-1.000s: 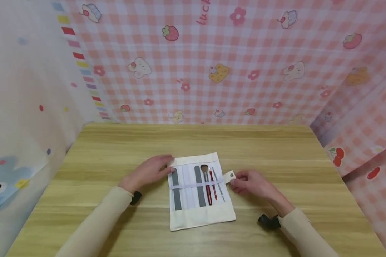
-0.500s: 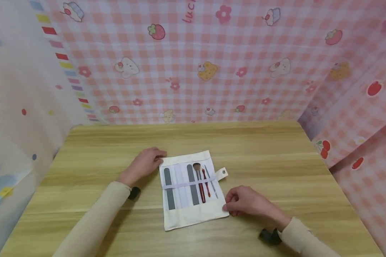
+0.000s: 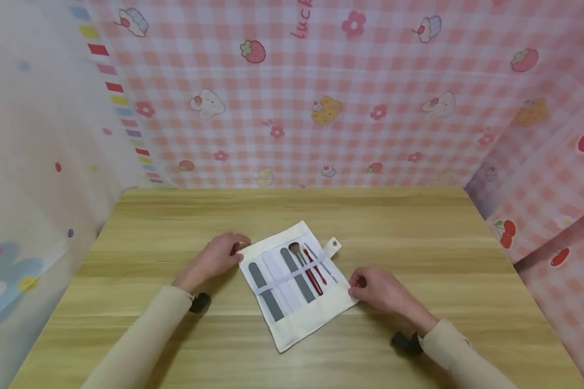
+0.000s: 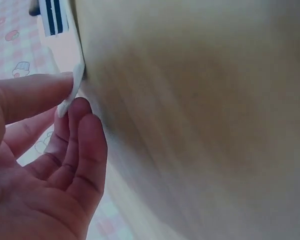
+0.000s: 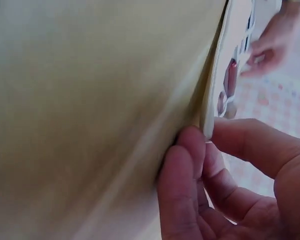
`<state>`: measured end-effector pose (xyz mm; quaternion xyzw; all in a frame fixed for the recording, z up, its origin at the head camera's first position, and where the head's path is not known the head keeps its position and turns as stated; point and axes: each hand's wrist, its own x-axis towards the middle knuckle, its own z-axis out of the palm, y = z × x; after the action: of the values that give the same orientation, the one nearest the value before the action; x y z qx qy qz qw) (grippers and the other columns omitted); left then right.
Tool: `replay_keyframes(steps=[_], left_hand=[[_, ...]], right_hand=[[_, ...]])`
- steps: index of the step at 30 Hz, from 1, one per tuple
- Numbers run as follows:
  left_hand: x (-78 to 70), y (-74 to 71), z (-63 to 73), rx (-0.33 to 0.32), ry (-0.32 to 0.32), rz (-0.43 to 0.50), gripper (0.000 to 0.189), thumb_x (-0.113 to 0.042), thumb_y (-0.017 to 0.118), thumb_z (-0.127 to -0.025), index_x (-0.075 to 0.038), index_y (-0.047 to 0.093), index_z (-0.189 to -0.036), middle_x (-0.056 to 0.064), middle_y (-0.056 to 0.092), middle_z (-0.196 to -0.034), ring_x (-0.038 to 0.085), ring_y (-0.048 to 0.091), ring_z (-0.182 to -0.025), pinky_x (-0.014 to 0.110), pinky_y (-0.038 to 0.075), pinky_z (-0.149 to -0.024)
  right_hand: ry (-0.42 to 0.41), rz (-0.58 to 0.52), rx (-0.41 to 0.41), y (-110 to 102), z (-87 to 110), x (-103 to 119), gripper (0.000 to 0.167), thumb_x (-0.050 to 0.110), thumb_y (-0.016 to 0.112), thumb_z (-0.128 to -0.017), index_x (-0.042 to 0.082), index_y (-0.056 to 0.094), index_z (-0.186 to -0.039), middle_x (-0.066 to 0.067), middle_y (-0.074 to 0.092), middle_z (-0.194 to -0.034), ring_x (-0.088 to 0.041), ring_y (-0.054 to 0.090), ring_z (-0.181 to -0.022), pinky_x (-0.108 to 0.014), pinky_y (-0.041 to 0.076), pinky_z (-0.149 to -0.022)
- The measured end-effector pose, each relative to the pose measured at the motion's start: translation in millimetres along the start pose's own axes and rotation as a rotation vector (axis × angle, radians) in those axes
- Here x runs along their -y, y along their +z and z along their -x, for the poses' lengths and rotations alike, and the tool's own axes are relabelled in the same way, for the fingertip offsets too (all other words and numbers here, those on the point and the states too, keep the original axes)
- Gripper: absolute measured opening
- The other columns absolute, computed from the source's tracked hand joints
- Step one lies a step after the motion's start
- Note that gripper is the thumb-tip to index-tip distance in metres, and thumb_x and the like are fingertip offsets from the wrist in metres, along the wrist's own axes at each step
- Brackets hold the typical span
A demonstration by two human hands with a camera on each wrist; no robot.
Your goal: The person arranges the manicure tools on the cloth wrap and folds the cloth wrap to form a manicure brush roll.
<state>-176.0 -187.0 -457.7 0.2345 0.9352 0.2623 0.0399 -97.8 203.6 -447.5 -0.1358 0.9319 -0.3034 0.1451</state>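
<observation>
A cream fabric tool roll (image 3: 302, 323) lies spread open and turned at an angle on the table. Under its white elastic band sit two grey nail files (image 3: 267, 292), a makeup brush (image 3: 313, 280) with a dark red handle, a thin red tool (image 3: 315, 266) and a slim silver tool (image 3: 327, 268). My left hand (image 3: 218, 255) pinches the roll's far left corner between thumb and fingers. At the near right corner, my right hand (image 3: 383, 289) pinches the fabric; the right wrist view shows thumb and fingertips on either side of the edge (image 5: 208, 117).
A snap tab (image 3: 333, 246) sticks out from the roll's right side. The wooden table (image 3: 399, 227) reaches back to a pink checked cloth (image 3: 292, 108). Patterned cloths also hang at the left and right. Each wrist carries a black device (image 3: 406, 343).
My right hand has gone from the snap tab to the near right corner and grips it there. The roll has turned counterclockwise, with my left hand at its far left corner.
</observation>
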Motion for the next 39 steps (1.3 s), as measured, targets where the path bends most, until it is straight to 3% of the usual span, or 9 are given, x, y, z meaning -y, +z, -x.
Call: replay_keyframes(steps=[5,14,19,24,27,30,34,39], left_hand=[[-1.0,-0.9,18.0,0.043,-0.03,0.03,0.038,0.003,0.069,-0.09,0.0,0.068,-0.128,0.006,0.059,-0.086,0.02,0.051,-0.079,0.036,0.046,-0.072],[-8.8,1.3,42.9,0.052,-0.068,0.026,0.028,-0.003,0.075,-0.091,-0.002,0.077,-0.118,0.006,0.065,-0.094,0.017,0.054,-0.082,0.035,0.048,-0.074],[-15.9,6.7,54.2,0.024,-0.02,-0.042,0.028,-0.005,0.077,-0.09,0.001,0.077,-0.117,0.008,0.063,-0.098,0.018,0.055,-0.082,0.035,0.05,-0.075],[-22.9,8.7,65.8,0.002,0.098,-0.142,0.027,-0.008,0.08,-0.089,0.003,0.078,-0.113,0.017,0.062,-0.115,0.029,0.063,-0.096,0.043,0.055,-0.085],[-25.8,7.8,71.5,0.039,0.165,-0.168,0.032,-0.011,0.081,-0.089,0.005,0.076,-0.116,0.023,0.059,-0.136,0.039,0.062,-0.119,0.051,0.051,-0.101],[-26.9,6.0,75.8,0.116,0.216,-0.186,0.04,-0.015,0.08,-0.09,0.006,0.072,-0.123,0.024,0.055,-0.147,0.042,0.055,-0.134,0.053,0.046,-0.108],[-27.6,3.7,81.7,0.211,0.23,-0.195,0.044,-0.019,0.077,-0.094,0.003,0.069,-0.131,0.021,0.054,-0.15,0.039,0.051,-0.138,0.056,0.045,-0.108],[-31.1,2.7,91.6,0.243,0.199,-0.165,0.043,-0.022,0.072,-0.098,0.001,0.067,-0.134,0.019,0.054,-0.151,0.036,0.05,-0.14,0.065,0.04,-0.109]], right_hand=[[0.014,-0.006,-0.017,-5,-17.5,-6,0.003,0.011,0.073,-0.092,0.009,0.072,-0.093,0.003,0.064,-0.082,-0.013,0.055,-0.073,-0.031,0.046,-0.067],[-0.015,0.077,-0.084,-13,-44.6,-7,0.004,0.01,0.072,-0.093,0.006,0.074,-0.094,-0.002,0.069,-0.088,-0.018,0.058,-0.079,-0.035,0.048,-0.072],[-0.029,0.1,-0.131,-16,-56.1,-8,0.005,0.008,0.072,-0.092,0.006,0.075,-0.094,-0.003,0.07,-0.088,-0.019,0.06,-0.08,-0.038,0.049,-0.074],[-0.051,0.084,-0.149,-18,-68.3,-9,0.006,0.007,0.07,-0.091,0.006,0.075,-0.095,-0.004,0.071,-0.089,-0.02,0.061,-0.082,-0.038,0.05,-0.076],[-0.055,0.037,-0.142,-19,-76.0,-11,0.008,0.006,0.069,-0.094,0.004,0.075,-0.098,-0.005,0.071,-0.091,-0.02,0.062,-0.083,-0.037,0.05,-0.076],[-0.045,-0.028,-0.127,-20,-82.8,-14,0.01,0.005,0.067,-0.096,0.003,0.075,-0.101,-0.008,0.072,-0.094,-0.021,0.062,-0.086,-0.035,0.051,-0.077],[-0.039,-0.101,-0.109,-22,-89.1,-17,0.012,0.004,0.065,-0.098,0.001,0.074,-0.105,-0.011,0.072,-0.098,-0.024,0.063,-0.09,-0.035,0.051,-0.079],[-0.058,-0.122,-0.096,-24,-94.8,-15,0.015,0.005,0.064,-0.099,0.001,0.074,-0.109,-0.012,0.072,-0.104,-0.026,0.064,-0.097,-0.04,0.052,-0.086]])
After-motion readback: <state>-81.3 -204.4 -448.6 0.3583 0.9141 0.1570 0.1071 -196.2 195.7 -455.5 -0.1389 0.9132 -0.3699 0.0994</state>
